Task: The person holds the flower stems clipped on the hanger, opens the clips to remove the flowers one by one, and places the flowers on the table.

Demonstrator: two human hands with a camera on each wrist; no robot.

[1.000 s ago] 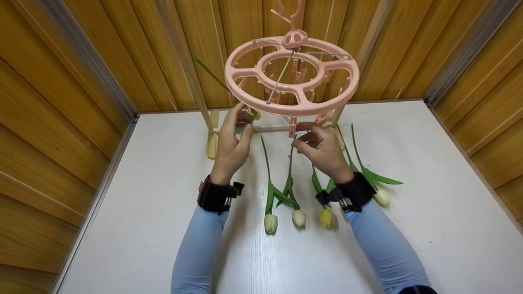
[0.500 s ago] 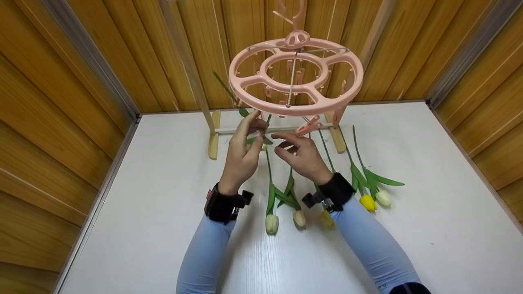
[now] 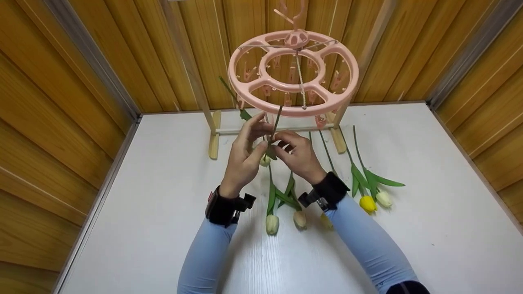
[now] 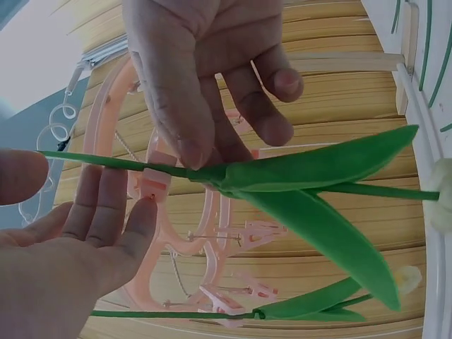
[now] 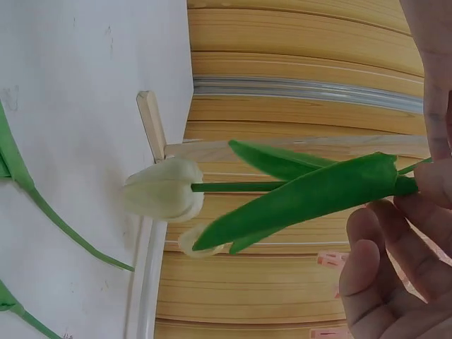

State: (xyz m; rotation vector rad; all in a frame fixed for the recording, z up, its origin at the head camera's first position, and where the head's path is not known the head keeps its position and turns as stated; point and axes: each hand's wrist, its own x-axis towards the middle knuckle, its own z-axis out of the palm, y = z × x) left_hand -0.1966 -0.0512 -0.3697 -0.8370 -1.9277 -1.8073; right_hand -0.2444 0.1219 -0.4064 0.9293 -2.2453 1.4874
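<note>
A white tulip (image 5: 166, 191) hangs head down from a green stem with broad leaves. My right hand (image 3: 300, 153) pinches its stem just above the leaves. At the front left of a round pink clip hanger (image 3: 271, 109), my left hand (image 3: 243, 161) has its fingers curled about a pink clothespin (image 4: 157, 180). In the left wrist view, the stem passes between this clothespin's prongs. How firmly the left fingers press it is partly hidden. A second tulip (image 4: 311, 304) hangs from another clip to the left.
Several tulips lie on the white table (image 3: 135, 228), including a white one (image 3: 271, 224), a peach one (image 3: 299, 219) and a yellow one (image 3: 367, 203). A wooden stand (image 3: 213, 134) stands at the back, before wood-panel walls (image 3: 102, 73).
My right hand has come leftward from a front clip to meet the left hand, which moved slightly right. The hanger has turned, and the tulip's stem now stands up between both hands.
</note>
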